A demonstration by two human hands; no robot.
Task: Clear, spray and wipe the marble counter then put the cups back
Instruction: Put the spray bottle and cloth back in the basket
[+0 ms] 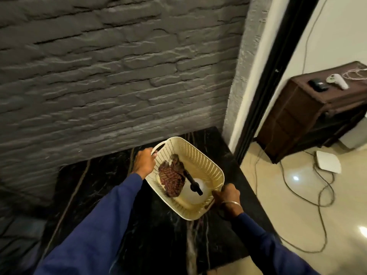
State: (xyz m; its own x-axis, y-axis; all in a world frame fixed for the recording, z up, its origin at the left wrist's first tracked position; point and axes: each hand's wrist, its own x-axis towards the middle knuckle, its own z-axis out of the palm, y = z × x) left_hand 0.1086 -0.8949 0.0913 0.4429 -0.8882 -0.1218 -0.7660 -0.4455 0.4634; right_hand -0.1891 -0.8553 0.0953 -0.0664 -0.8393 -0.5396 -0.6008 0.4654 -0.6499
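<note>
A cream perforated basket (204, 161) sits on the black marble counter (111, 187), near its right end. Inside it lie a reddish-brown striped cloth (171, 177) and a white spray bottle (193, 193) with a black nozzle. My left hand (144, 161) grips the basket's far-left handle. My right hand (228, 195) grips the handle at the near-right end. No cups are in view.
A grey stone-textured wall (119, 76) runs behind the counter. Right of the counter's edge is a doorway with a black frame (264, 96). Beyond it stand a dark wooden cabinet (309, 116), cables on the tiled floor (317, 195) and a flat white device (327, 161).
</note>
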